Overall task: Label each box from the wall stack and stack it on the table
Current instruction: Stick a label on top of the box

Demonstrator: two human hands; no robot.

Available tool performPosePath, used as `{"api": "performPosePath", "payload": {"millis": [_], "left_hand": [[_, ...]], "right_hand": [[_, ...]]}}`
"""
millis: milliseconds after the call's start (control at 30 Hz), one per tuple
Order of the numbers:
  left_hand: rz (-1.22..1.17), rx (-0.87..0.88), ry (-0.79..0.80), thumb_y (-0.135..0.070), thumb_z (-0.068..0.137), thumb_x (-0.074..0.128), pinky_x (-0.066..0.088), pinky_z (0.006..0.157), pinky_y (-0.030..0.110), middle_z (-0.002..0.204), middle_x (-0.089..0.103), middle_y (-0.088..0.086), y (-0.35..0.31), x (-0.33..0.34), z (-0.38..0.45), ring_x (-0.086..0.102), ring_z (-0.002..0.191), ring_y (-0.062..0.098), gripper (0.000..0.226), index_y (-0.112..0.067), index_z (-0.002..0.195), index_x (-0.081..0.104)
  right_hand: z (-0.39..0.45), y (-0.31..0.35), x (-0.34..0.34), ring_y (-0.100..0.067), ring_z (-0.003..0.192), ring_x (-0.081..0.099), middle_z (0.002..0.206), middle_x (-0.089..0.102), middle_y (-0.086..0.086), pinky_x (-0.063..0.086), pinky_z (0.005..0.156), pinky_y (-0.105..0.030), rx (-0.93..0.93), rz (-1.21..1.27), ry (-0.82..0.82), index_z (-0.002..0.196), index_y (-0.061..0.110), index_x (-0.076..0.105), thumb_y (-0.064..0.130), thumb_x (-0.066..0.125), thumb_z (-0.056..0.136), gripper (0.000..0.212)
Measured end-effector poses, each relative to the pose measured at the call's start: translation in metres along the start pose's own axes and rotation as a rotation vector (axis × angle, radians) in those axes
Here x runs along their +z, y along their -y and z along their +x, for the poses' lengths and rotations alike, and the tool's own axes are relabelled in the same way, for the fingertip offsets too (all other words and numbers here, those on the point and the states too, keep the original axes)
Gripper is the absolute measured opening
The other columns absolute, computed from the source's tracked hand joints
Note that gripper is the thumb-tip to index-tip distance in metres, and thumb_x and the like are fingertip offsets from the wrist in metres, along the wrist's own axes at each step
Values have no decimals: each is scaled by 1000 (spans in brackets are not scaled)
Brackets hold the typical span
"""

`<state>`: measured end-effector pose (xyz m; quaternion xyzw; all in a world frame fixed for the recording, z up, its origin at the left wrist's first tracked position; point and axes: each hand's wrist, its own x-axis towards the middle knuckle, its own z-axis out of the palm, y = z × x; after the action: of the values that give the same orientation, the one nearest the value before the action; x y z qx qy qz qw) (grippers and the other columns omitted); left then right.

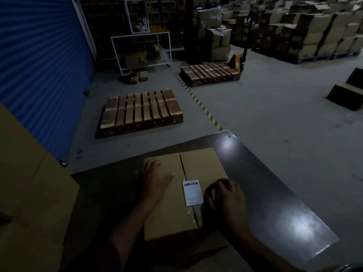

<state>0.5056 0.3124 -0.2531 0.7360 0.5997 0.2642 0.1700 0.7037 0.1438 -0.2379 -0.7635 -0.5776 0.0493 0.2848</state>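
Box (169, 201) lies flat on the near part of the dark counter (275, 193), a white barcode label (193, 192) stuck beside its centre seam. Left hand (155, 181) rests spread on the lid; right hand (225, 199) sits with fingers curled just right of the label. Best to steady the lid and rub outward across the label so no corner lifts.

**Dim warehouse floor around you**

You face a grey concrete floor (275, 118) under low light. A blue roller shutter (39, 65) fills your left. 2 wooden pallets lie ahead: the near pallet (140, 110) and the far pallet (210, 72), with a yellow-black floor stripe (200, 104) between them. White wire racks (141, 50) stand behind, and stacked cartons (314, 32) crowd the right.
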Motion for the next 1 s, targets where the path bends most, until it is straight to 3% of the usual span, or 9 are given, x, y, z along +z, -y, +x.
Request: {"api": "performPosePath", "payload": {"millis": [67, 133, 233, 300, 367, 500, 633, 733, 1000], "left_hand": [[108, 17, 105, -71, 88, 67, -2, 129, 58, 171, 26, -2, 6, -9, 15, 13, 161, 17, 91, -24, 160, 37], [179, 55, 193, -83, 85, 58, -11, 128, 57, 175, 16, -3, 8, -18, 25, 3, 162, 14, 107, -23, 166, 24], [181, 22, 212, -89, 76, 61, 8, 130, 56, 169, 26, 0, 8, -26, 25, 17, 159, 22, 113, -25, 163, 29], [129, -76, 159, -94, 63, 65, 35, 118, 52, 157, 35, 3, 7, -31, 18, 33, 148, 29, 114, -29, 154, 39], [183, -131, 109, -101, 54, 59, 44, 108, 49, 147, 41, 5, 10, -36, 7, 41, 137, 29, 118, -29, 146, 43], [272, -214, 104, -100, 58, 60, 36, 117, 51, 154, 37, 7, 12, -42, -15, 41, 141, 31, 124, -25, 154, 37], [209, -106, 101, -88, 69, 69, 23, 125, 55, 166, 25, 4, -10, -35, -21, 28, 153, 28, 120, -28, 162, 24], [201, -36, 156, -95, 69, 59, 14, 128, 54, 173, 15, 0, -35, -22, -24, 17, 158, 26, 123, -30, 165, 17], [272, 7, 93, -110, 60, 32, 14, 127, 51, 172, 20, -5, -36, -13, -31, 17, 157, 20, 122, -35, 157, 36]], "right_hand": [[-16, 3, -1, -18, 134, 40, 137, 51, 7, 39, 108, -42, 11, -73, -23, 118, 38, 63, 44, 64, 90, 28], [-19, 7, 0, -16, 133, 40, 138, 51, 8, 40, 104, -42, 20, -89, -44, 121, 39, 63, 45, 62, 91, 30], [-7, 1, 5, -14, 129, 45, 133, 55, 10, 41, 101, -41, -4, -81, -81, 117, 39, 65, 47, 62, 90, 28], [10, -12, 5, -10, 126, 46, 133, 54, 14, 42, 102, -39, -78, -79, -43, 118, 41, 64, 52, 56, 91, 30], [35, -28, 1, -8, 125, 48, 134, 54, 17, 43, 100, -37, -150, -69, 33, 119, 43, 64, 57, 49, 91, 35], [82, -49, -5, -11, 128, 46, 138, 53, 16, 39, 96, -35, -277, -123, 208, 126, 43, 62, 55, 54, 91, 38], [96, -37, 1, -17, 128, 45, 136, 54, 7, 37, 103, -43, -250, -112, 234, 125, 34, 64, 37, 59, 96, 30], [87, -13, 11, -14, 123, 49, 129, 57, 11, 34, 107, -43, -281, -11, 266, 119, 41, 65, 48, 50, 94, 30], [70, 0, 18, -18, 120, 47, 129, 53, 7, 34, 101, -36, -304, -38, 209, 118, 34, 60, 58, 37, 89, 44]]}}
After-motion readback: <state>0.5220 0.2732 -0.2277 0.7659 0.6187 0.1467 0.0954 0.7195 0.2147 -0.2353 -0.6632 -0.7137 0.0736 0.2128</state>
